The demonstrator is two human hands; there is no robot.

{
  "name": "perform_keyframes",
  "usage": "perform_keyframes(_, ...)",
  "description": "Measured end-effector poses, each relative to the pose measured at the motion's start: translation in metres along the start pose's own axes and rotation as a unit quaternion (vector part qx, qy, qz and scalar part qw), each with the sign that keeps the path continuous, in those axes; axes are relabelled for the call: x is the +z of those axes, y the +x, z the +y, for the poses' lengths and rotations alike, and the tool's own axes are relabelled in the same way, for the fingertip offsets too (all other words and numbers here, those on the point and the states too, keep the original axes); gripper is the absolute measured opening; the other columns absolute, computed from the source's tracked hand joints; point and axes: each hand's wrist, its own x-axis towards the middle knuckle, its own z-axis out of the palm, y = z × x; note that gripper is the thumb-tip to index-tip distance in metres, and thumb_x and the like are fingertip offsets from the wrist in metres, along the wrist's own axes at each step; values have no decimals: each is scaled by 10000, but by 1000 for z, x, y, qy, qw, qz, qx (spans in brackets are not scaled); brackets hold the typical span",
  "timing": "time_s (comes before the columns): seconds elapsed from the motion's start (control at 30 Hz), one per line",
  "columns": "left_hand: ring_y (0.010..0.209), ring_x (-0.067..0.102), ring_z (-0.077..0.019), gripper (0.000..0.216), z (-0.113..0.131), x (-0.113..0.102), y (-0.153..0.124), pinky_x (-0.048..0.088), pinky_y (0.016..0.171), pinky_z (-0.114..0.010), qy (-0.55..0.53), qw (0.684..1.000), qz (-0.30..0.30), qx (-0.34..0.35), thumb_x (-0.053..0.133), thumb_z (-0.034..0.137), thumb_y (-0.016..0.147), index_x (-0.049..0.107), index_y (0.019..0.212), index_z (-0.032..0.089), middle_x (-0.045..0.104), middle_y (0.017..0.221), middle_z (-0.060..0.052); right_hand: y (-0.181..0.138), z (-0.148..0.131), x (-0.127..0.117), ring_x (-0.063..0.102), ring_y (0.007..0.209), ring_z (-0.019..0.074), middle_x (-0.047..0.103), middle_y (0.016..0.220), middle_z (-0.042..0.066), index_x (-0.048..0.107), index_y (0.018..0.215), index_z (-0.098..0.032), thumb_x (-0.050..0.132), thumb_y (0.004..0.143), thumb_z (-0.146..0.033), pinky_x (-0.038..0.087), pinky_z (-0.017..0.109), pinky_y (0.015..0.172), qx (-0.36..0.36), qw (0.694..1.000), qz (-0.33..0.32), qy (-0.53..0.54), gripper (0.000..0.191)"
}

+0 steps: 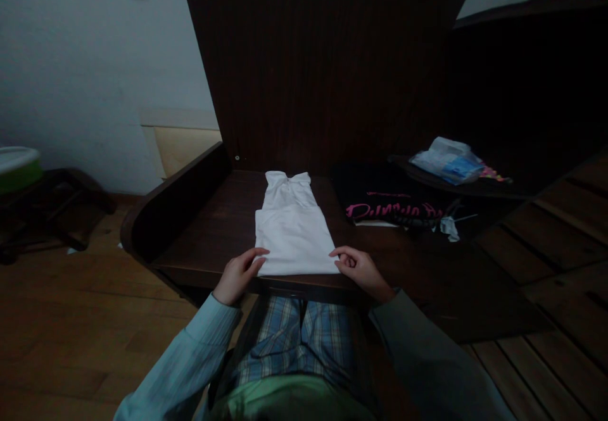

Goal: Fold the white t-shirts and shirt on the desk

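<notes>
A folded white garment (295, 237) lies flat on the dark wooden desk (190, 244), its narrower, slightly rumpled end pointing away from me. Its wide near edge runs close to the front of the desk. My left hand (237, 273) pinches the near left corner between thumb and fingers. At the near right corner, my right hand (361, 270) holds the cloth the same way, with its other fingers curled in. Both wrists rest low, by the desk's front edge.
Right of the garment lies a dark folded cloth with pink lettering (394, 209). A clear plastic packet with blue on it (449, 160) sits on a small shelf (494, 188). A raised side board (175, 196) bounds the desk's left. A green tub (19, 171) stands far left.
</notes>
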Motion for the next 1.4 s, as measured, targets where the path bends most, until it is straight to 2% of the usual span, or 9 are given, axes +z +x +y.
perform_keyframes(0.17,684,593,-166,333,8,-2,-4,448,659,-260,30,999,-6,-15,439,396,775,645,935,190,670,779,-21,-1,-3,0,364,454,78,416,479,-52,641,745,-158,505,654,-261,293,209,461,-6,1000,-18,-5,193)
perform_keyframes(0.33,866,577,-194,488,5,-8,4,453,715,-266,-83,996,20,-38,535,479,705,597,1059,148,623,1035,-81,-1,-5,1,386,483,84,446,524,-36,628,785,-153,531,677,-329,301,212,465,2,1000,28,7,228)
perform_keyframes(0.47,710,578,-151,655,-3,-16,20,448,558,-240,-169,981,-5,-95,597,522,641,523,1177,153,582,1100,-99,0,-5,2,410,505,87,470,567,-24,627,793,-155,550,673,-335,319,211,474,1,999,32,8,229)
perform_keyframes(0.67,515,515,-97,657,-17,-30,68,353,410,-199,-180,976,-23,-124,652,471,606,527,1169,156,629,800,-45,5,-1,-1,469,573,107,516,622,-8,617,798,-164,547,686,-368,376,225,536,17,999,17,29,244)
perform_keyframes(0.83,662,552,-139,567,-20,-29,109,383,490,-214,-157,986,-22,-54,641,476,603,591,1068,157,640,818,-44,37,-17,-2,540,712,139,572,787,24,593,926,-175,515,732,-342,441,257,648,-20,1000,1,-8,268)
perform_keyframes(0.93,744,563,-158,506,-23,-20,122,426,585,-242,-150,988,-9,-29,630,465,601,624,983,133,645,884,-59,69,-27,6,537,906,181,562,1020,85,577,1026,-161,467,767,-259,435,299,796,-83,991,35,-102,298)
perform_keyframes(1.03,751,568,-158,460,-28,-13,127,441,648,-262,-158,987,5,-13,627,420,594,630,946,123,648,869,-56,96,-24,18,481,1048,227,533,1120,141,554,1090,-109,406,782,-164,360,346,933,-78,971,99,-203,346)
perform_keyframes(1.2,754,565,-156,456,-31,-15,124,444,664,-265,-197,980,13,22,619,367,589,623,974,123,647,894,-58,113,3,27,543,882,221,593,976,135,565,1033,-103,391,775,-148,415,365,835,-22,966,148,-210,315)
perform_keyframes(1.4,641,528,-129,425,-30,-16,124,435,622,-261,-190,981,42,19,550,282,625,613,1015,126,625,776,-26,116,13,27,542,675,155,587,767,41,550,880,-155,442,718,-135,447,290,663,-28,970,204,-125,196)
